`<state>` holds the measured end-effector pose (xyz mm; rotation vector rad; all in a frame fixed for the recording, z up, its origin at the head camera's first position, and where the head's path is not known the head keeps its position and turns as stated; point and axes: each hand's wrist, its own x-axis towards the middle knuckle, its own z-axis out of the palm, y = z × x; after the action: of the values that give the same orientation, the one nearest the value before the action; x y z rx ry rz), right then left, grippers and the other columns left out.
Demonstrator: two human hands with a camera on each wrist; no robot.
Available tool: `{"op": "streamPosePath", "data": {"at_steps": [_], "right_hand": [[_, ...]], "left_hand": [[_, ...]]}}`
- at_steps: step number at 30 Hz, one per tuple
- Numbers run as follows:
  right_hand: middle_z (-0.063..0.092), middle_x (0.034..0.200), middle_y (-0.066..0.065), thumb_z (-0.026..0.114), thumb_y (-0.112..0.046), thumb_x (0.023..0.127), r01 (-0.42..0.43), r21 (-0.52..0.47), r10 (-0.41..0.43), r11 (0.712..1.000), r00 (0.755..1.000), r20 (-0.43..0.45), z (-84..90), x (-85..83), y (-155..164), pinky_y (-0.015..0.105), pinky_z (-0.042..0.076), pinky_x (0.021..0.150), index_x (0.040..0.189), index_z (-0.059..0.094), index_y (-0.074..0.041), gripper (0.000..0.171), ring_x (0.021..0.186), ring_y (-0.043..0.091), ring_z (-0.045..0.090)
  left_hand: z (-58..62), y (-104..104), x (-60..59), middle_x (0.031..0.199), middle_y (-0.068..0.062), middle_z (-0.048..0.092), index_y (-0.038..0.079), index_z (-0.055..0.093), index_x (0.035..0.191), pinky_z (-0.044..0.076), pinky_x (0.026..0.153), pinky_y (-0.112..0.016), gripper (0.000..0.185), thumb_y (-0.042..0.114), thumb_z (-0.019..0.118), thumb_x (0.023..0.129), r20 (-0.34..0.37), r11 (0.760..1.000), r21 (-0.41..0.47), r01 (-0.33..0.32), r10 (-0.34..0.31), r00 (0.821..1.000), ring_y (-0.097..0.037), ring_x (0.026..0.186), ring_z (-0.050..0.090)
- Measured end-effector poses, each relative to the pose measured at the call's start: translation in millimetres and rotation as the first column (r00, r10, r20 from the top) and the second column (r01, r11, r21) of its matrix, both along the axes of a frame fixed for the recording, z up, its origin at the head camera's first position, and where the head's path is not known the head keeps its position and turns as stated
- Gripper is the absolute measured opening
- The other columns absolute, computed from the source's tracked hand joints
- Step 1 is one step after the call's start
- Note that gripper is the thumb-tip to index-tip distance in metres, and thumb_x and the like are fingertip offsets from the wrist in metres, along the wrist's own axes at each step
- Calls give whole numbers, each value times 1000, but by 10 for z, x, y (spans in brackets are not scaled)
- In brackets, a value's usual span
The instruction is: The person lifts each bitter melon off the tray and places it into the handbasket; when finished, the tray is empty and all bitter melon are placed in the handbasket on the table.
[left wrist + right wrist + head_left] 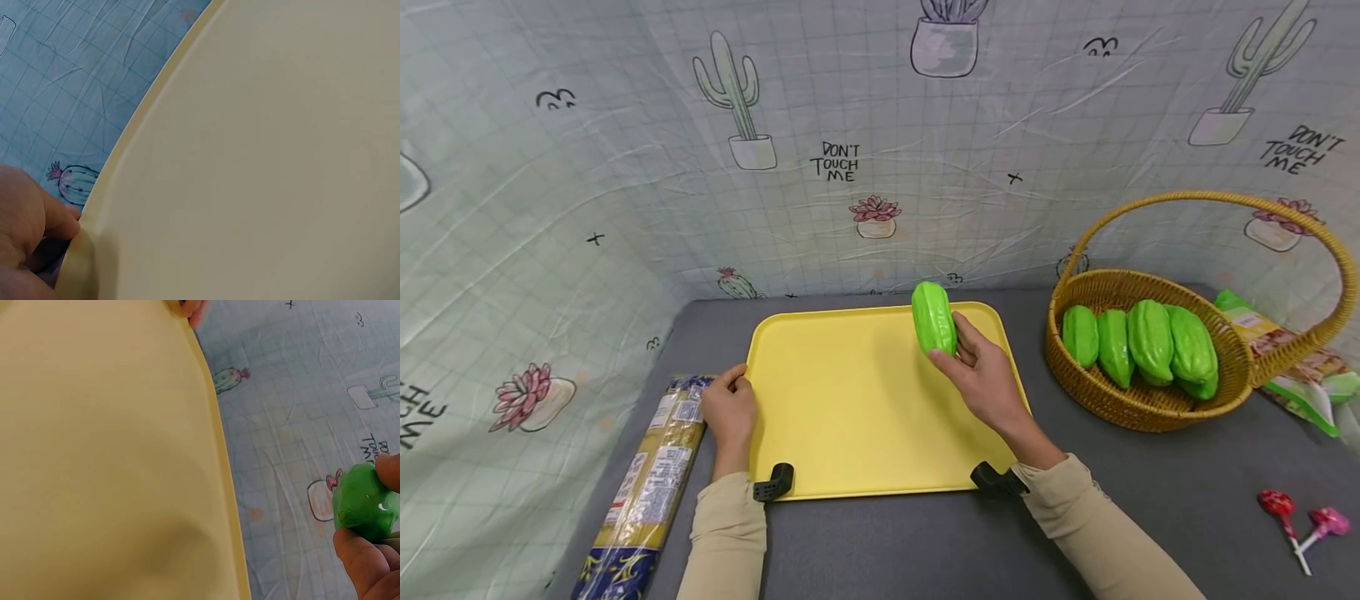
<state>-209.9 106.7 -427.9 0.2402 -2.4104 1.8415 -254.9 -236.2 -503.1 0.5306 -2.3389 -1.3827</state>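
Note:
My right hand [987, 385] holds a green, ridged star fruit [933, 318] up over the right part of a yellow tray [850, 400]. The right wrist view shows this star fruit [361, 503] end-on between thumb and fingers. At the tray's left edge, my left hand [730, 412] grips the rim. Close up in the left wrist view, the fingers of that hand [25, 225] bend at the raised rim [134, 122]. To the right, a woven basket [1078, 387] with a tall handle contains several more green star fruits [1150, 337].
Left of the tray lies a long package [655, 483] of what looks like dry noodles. Behind the basket is a green and red snack bag [1292, 358]. Two lollipops [1277, 502] lie at the front right of the dark table [880, 550]. A printed curtain [880, 108] hangs behind.

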Motion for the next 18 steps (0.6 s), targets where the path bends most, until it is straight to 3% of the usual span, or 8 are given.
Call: {"op": "streamPosePath", "data": {"at_steps": [18], "right_hand": [[29,165,23,65,-19,101,68,36,-68,997,998,7,-2,59,295,36,48,104,162,20,-1,77,146,36,43]], "left_hand": [[13,0,5,130,-28,66,-4,69,129,53,92,-52,35,4,46,104,-1,1000,-1,-5,5,1000,-45,117,64]]}}
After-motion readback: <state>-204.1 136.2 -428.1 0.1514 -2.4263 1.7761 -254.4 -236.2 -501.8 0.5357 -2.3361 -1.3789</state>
